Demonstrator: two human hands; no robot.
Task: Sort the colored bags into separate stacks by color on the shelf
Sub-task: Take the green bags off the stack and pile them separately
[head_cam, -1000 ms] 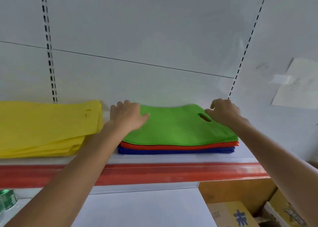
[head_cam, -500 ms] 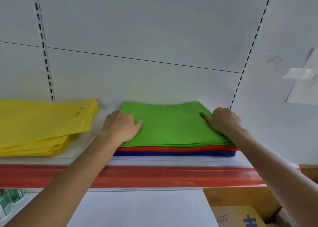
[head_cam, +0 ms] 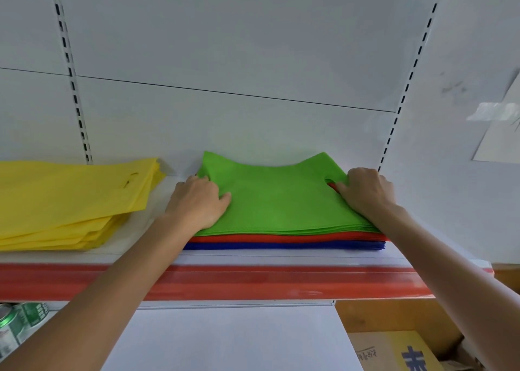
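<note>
1. Far left of the shelf (head_cam: 253,282): the yellow bags (head_cam: 70,199) already sit in their own stack, well apart from the mixed pile.
2. The left hand (head_cam: 197,202) is on the left end of the green bags (head_cam: 281,204). Thumb on top, fingers curled at the edge, so it's pinching that layer.
3. Middle: green lies on the red bags (head_cam: 281,237), and those lie on the blue bags (head_cam: 281,245). The pile's long axis runs left-right along the shelf, and the green back corners curl up a bit.
4. The right hand (head_cam: 365,193) grips the right end by the handle cut-out, fingers curled. Its thumb is hidden.
5. My take: there's one hand on each end of the long axis, so green should lift level. The bare shelf is on the left-hand side, so I'd guess that's where it goes.
</note>
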